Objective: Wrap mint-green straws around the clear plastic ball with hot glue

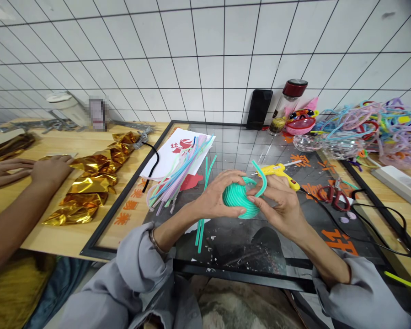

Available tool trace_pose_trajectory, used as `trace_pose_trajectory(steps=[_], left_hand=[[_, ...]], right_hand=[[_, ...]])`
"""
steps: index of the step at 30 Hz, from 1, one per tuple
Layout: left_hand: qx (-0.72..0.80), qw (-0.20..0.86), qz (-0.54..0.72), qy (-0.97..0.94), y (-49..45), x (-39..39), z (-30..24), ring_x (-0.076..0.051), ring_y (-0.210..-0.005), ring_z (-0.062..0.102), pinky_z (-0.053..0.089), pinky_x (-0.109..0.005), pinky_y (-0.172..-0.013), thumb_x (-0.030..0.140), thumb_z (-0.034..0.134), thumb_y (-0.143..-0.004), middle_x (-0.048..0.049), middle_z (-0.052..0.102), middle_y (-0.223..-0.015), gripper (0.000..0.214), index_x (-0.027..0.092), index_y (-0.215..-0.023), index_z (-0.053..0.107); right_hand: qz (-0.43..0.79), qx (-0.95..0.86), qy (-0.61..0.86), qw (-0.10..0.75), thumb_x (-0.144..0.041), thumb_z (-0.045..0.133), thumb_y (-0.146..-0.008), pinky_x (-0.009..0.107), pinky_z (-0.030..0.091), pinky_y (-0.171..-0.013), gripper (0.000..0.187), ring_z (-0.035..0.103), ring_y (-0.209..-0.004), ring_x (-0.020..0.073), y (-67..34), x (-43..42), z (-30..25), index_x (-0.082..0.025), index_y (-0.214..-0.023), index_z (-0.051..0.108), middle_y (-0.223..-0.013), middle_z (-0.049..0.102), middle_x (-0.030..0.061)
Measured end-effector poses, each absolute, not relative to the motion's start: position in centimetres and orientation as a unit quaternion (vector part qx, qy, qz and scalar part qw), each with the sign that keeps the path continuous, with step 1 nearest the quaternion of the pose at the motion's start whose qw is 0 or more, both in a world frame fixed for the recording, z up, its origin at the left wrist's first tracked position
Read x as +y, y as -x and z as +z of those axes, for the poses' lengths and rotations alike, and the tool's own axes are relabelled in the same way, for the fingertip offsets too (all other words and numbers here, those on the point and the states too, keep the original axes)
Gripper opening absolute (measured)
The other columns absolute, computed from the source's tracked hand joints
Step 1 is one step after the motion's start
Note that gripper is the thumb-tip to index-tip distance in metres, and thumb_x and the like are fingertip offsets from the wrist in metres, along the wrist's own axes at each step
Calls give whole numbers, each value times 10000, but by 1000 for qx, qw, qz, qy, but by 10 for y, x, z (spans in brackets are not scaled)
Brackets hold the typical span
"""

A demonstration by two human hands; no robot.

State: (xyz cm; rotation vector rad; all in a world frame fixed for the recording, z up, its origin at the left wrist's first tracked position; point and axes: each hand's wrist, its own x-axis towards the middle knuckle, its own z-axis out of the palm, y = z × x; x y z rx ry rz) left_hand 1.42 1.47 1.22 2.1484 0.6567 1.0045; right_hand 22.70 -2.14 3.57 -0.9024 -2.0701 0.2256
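Note:
A round ball of coiled green pipe cleaner [241, 198] is held above the dark glass board. My left hand [219, 194] wraps round its left side, thumb below and fingers over the top. My right hand [279, 198] pinches the green strand at the ball's right side, and the strand's free end [263, 176] curls up above the fingers. Behind my right hand lies a yellow hot glue gun [275, 170], its nozzle pointing left. Loose green pipe cleaners [200, 235] lie on the board under my left wrist.
Pastel pipe cleaners [179, 171] lie on white paper [153, 171]. Red-handled scissors [335, 196] and black cables are at right, below a tangled pile of pipe cleaners [366, 123]. A phone [259, 109] and glass bottle [284, 107] stand behind. Left, another person's hands [50, 173] are beside gold foil [88, 185].

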Motion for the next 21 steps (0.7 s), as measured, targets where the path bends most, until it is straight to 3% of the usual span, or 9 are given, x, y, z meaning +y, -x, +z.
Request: trace_pose_trajectory(steps=[8,21], left_hand=[[302,284,365,-833,-10,13,17,-335,-1281,521,394,-545,-1126,452,842,-678,-123,559,-1311,572,243,-1159,613],[268,252,392,-843,-10,14,11,-305,-1232,555,443,-528,-1076,380,815,-725,-101,590,-1248,516,264,-1176,591]], right_hand=[[81,-825,363,426,-282,621,-952,397,393,-785,124,616,-827,209,-227,-20,34,-249,-908,732,-826,684,24],[78,-827,349,433,-268,644,-944,381,384,-766,90,599,-808,198,-228,-19,34,-230,-928,723,-823,665,19]])
